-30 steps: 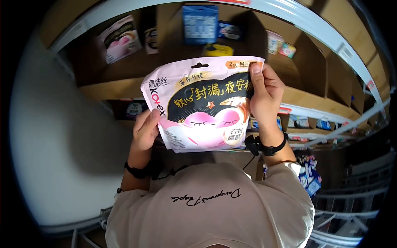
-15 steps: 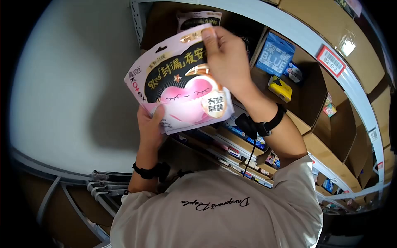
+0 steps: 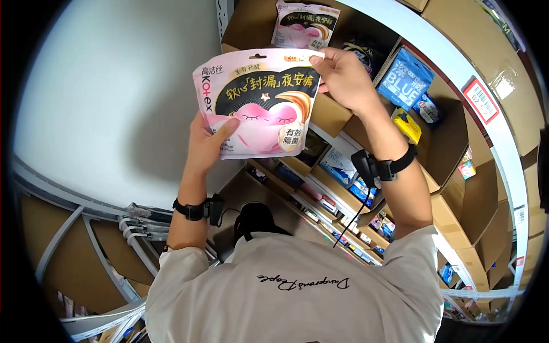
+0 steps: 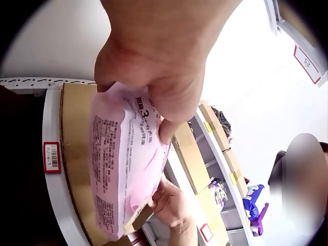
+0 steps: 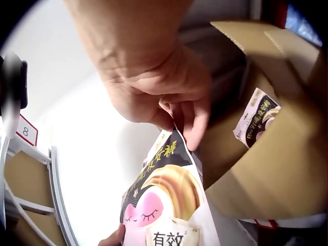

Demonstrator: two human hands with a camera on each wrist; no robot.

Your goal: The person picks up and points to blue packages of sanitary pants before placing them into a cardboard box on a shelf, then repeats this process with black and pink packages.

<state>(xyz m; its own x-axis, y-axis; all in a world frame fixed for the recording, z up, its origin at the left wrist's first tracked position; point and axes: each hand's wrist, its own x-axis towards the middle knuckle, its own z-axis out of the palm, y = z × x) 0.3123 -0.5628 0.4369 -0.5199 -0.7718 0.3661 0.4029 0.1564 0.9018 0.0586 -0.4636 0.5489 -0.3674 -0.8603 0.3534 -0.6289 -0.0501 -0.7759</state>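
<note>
A pink and black Kotex pouch [image 3: 260, 106] is held up in front of the shelves, its printed front toward the head camera. My left hand [image 3: 207, 140] grips its lower left side, thumb across the front and fingers behind. At the upper right corner my right hand [image 3: 346, 77] pinches the pouch between thumb and fingers. The left wrist view shows the pouch's pink bottom [image 4: 110, 169] with small print. A similar pouch [image 3: 304, 26] stands in a cardboard box on the shelf just beyond, seen also inside the box [image 5: 302, 148] in the right wrist view.
Right of that box, another bin holds a blue pouch [image 3: 405, 77] and a yellow pack [image 3: 407, 126]. A shelf rail carries a red-framed label [image 3: 480, 100]. Lower shelves with packets [image 3: 337, 166] run below my right arm. A white wall [image 3: 114, 103] stands at left.
My view has swung left and down along the shelves, bringing the wall and the box with the similar pouch into sight. Both hands still hold the pouch, which has been tilted and levelled again.
</note>
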